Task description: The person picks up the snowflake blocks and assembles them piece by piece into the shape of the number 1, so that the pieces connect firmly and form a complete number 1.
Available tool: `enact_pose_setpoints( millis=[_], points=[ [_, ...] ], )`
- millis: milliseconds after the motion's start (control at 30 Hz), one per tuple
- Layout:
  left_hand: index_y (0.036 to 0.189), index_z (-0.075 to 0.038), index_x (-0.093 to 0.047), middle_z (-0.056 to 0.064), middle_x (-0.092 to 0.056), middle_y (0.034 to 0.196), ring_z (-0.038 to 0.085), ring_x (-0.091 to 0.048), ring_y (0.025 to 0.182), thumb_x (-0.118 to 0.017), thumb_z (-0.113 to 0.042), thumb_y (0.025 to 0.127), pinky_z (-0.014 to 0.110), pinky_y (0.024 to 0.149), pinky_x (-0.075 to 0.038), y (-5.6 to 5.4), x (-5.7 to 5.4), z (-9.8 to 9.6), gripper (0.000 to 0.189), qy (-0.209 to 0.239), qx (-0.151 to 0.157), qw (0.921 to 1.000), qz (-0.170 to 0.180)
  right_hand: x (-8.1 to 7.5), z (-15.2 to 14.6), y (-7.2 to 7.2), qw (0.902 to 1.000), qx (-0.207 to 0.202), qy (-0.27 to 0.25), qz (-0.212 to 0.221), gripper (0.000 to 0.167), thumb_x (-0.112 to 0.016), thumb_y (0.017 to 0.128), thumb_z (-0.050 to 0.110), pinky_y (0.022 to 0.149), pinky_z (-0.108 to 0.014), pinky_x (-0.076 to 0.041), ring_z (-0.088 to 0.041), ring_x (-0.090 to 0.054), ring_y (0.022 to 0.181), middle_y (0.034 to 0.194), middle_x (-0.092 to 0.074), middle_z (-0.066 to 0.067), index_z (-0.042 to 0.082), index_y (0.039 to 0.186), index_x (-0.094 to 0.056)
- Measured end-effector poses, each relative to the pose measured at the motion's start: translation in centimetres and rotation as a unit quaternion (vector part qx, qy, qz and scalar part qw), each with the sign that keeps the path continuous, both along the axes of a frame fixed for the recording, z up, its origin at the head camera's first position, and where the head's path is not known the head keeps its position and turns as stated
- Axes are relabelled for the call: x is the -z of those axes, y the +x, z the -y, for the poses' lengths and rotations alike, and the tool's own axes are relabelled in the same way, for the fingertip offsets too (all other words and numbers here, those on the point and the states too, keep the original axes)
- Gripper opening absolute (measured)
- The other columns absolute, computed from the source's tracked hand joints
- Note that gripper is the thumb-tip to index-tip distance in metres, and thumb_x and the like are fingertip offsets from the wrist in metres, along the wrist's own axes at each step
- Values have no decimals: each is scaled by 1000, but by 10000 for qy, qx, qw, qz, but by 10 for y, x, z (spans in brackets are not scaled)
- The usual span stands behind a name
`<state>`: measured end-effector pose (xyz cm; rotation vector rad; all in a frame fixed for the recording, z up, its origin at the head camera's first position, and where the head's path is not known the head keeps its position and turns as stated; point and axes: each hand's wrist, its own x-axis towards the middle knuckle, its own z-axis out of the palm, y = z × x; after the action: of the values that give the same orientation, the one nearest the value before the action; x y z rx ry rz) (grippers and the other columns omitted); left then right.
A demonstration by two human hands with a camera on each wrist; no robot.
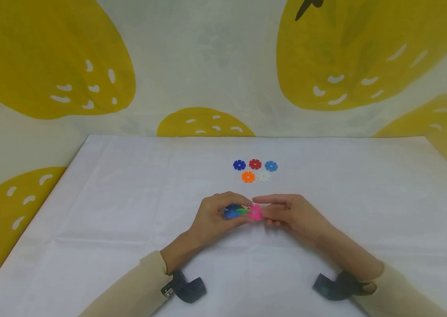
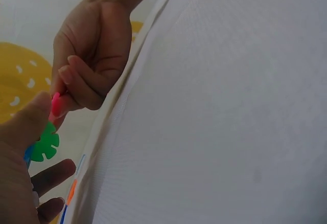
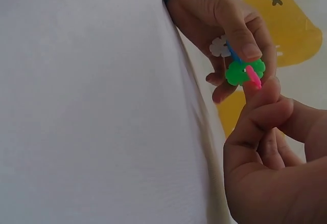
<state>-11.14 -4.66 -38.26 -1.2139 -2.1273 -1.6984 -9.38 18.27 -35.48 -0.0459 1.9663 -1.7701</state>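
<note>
Fingers of the right hand (image 1: 296, 215) pinch a pink disc (image 1: 255, 212) by its edge, while the left hand (image 1: 213, 213) grips a blue disc (image 3: 234, 53) between its thumb and fingers. I see both forearms reach in from the near side, wrists bent inward so the fingertips meet over the middle of the table (image 1: 128, 198). A green disc (image 3: 237, 73) joins the blue one, and the pink disc touches it; whether the two interlock I can't tell. A small white disc (image 3: 218, 46) shows beside the blue. The left thumb blocks part of my view. I count four discs between the hands and five lying near the middle of the table's far edge: dark blue (image 1: 239, 165), red (image 1: 255, 164) and light blue (image 1: 271, 166) behind, orange (image 1: 248, 177) and white (image 1: 264, 176) in front.
</note>
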Motion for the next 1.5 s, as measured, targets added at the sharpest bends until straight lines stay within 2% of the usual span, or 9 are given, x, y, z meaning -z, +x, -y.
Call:
enact_pose_setpoints(
  millis=[200,333,633,700,800,967,1067,1300,1500],
  points=[
    [106,-10,-74,-5,-71,103,7,-63,100,-81,-12,76,27,77,-46,-2,5,2,30,-336,-226,9992,-1,0,4,1,9999,115,3,73,46,-69,89,25,70,-23,-52,-23,-65,76,95,-68,-15,7,131,-59],
    [105,-11,-75,-6,-71,102,3,-63,99,-83,-14,75,26,70,-42,-1,4,3,32,-471,-343,9983,-81,0,5,2,9997,146,-138,158,48,-69,89,23,70,-22,-52,-21,-64,74,95,-69,-15,7,132,-57],
    [103,-10,-76,-4,-72,98,3,-65,91,-85,-15,72,20,65,-43,-2,3,4,33,-499,-582,9948,-675,-1,8,2,9983,273,-288,424,54,-71,87,25,73,-23,-52,-22,-65,75,95,-69,-16,8,135,-54],
    [102,-8,-75,-2,-73,97,6,-66,92,-85,-12,72,20,70,-47,-2,4,3,31,-340,-551,9960,-620,-1,7,1,9996,153,-30,230,52,-70,88,29,71,-23,-52,-24,-64,76,91,-68,-17,10,134,-55],
    [101,-6,-75,2,-73,96,9,-67,92,-84,-9,72,24,76,-52,-2,4,2,30,-87,-508,9977,-449,-1,4,0,9974,-13,682,-227,46,-66,89,37,69,-25,-51,-27,-64,77,86,-67,-15,15,130,-59],
    [100,-7,-75,0,-73,96,8,-67,93,-83,-10,74,25,76,-53,0,4,1,28,-13,-616,9978,-225,-6,-6,-5,9816,-1,1677,-908,40,-60,92,43,71,-30,-52,-25,-64,79,94,-70,-4,19,125,-62],
    [101,-8,-75,-1,-72,96,6,-66,94,-84,-12,74,25,76,-53,0,4,1,29,-49,-629,9978,-191,-12,-12,-10,9733,187,1950,-1199,38,-61,93,39,73,-30,-53,-23,-64,84,102,-70,0,18,124,-62],
    [101,-6,-74,0,-72,97,8,-66,95,-84,-11,73,27,79,-53,-2,4,2,30,51,-543,9981,-298,-17,-17,-26,9556,722,2412,-1529,41,-64,90,42,68,-31,-52,-25,-59,84,99,-68,-5,17,122,-64],
    [99,-5,-74,3,-72,96,10,-67,95,-84,-7,72,29,79,-53,-3,5,1,29,243,-437,9978,-425,-13,-19,-36,9506,952,2543,-1504,39,-66,90,39,67,-30,-52,-25,-59,86,111,-65,-4,18,123,-63]
  ],
)
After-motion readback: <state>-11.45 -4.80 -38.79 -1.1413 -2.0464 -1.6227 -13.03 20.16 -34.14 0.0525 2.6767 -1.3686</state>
